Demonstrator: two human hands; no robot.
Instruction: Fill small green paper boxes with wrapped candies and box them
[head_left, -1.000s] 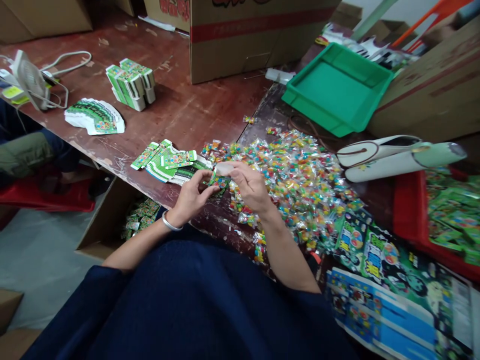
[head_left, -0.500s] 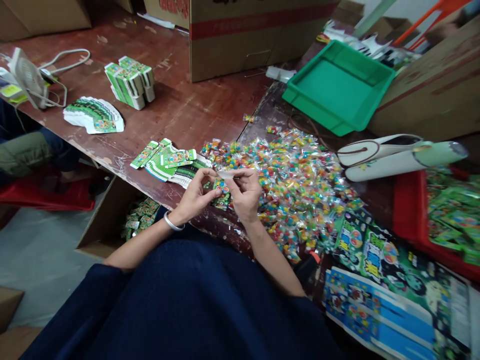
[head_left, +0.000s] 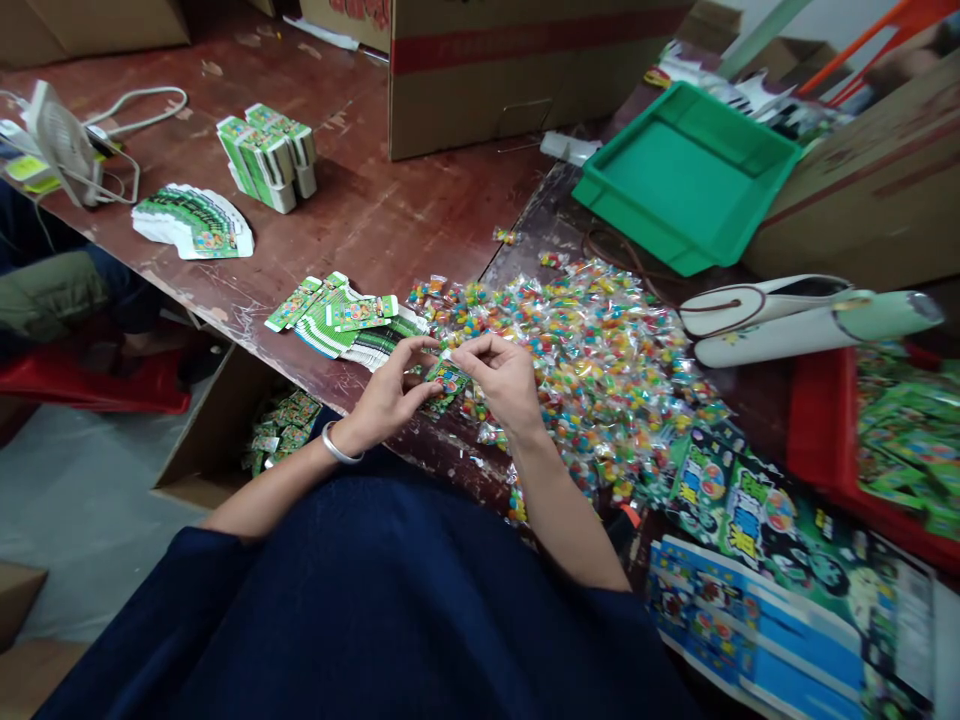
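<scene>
My left hand [head_left: 386, 398], with a white bangle at the wrist, is closed on a small green printed candy box [head_left: 450, 378], thumb on its front. My right hand [head_left: 504, 382] pinches the box's upper end, where a bit of white shows between the fingertips. Just beyond my left hand lies a fanned stack of flat green-and-white cartons [head_left: 341, 318]. A wide heap of clear-wrapped colourful candies [head_left: 600, 370] spreads beside and behind my right hand.
A green tray [head_left: 682, 180] stands beyond the candies, a red crate [head_left: 821, 430] at right. Nearby lie a white-and-green pouch [head_left: 780, 335] and printed sheets [head_left: 780, 530]. Left are stacked boxes [head_left: 266, 160], a fan [head_left: 64, 145] and a seated person's leg. A carton [head_left: 202, 430] stands below the table edge.
The whitish piece held up between my hands has come down to the box's top. My right hand has shifted slightly right, its fingers now bunched closer. The view has shifted a little.
</scene>
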